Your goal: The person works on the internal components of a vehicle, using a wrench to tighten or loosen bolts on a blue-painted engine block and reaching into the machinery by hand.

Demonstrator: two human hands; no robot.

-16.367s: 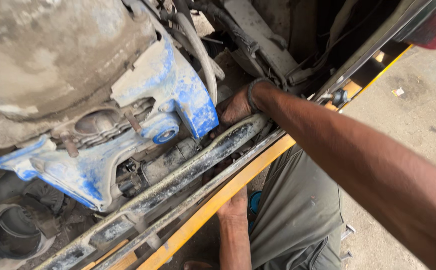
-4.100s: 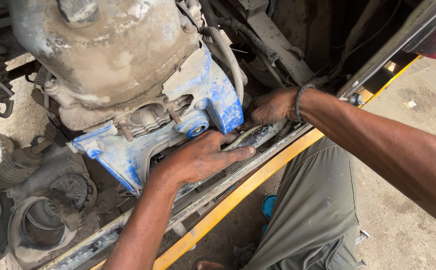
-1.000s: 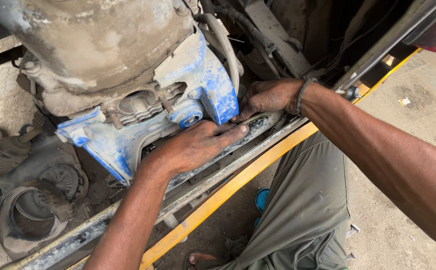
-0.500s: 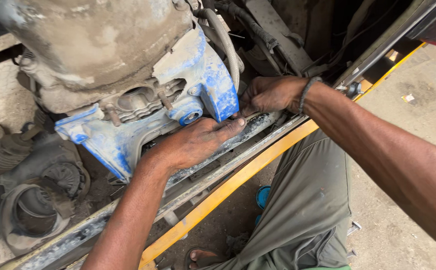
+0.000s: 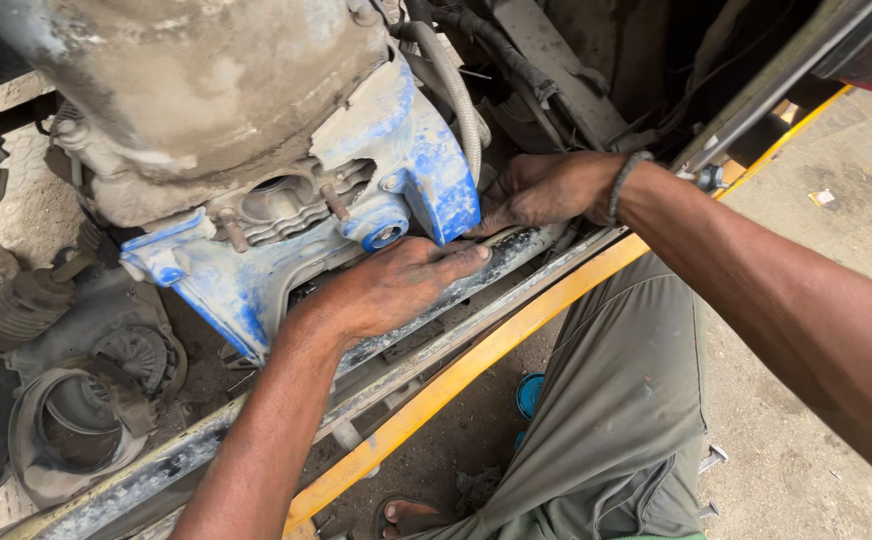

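Pressing flat, fingers together, the left hand [image 5: 391, 290] lies on a grimy metal bar [image 5: 501, 268] just below a blue-painted engine bracket [image 5: 256, 290]. The right hand [image 5: 546, 190], wearing a dark wristband [image 5: 624, 185], has its fingers curled against the bracket's right edge, where the bar meets it; whether they pinch anything cannot be told. A yellow frame rail [image 5: 476, 375] runs diagonally beneath both hands, above olive-green trousers [image 5: 616, 420].
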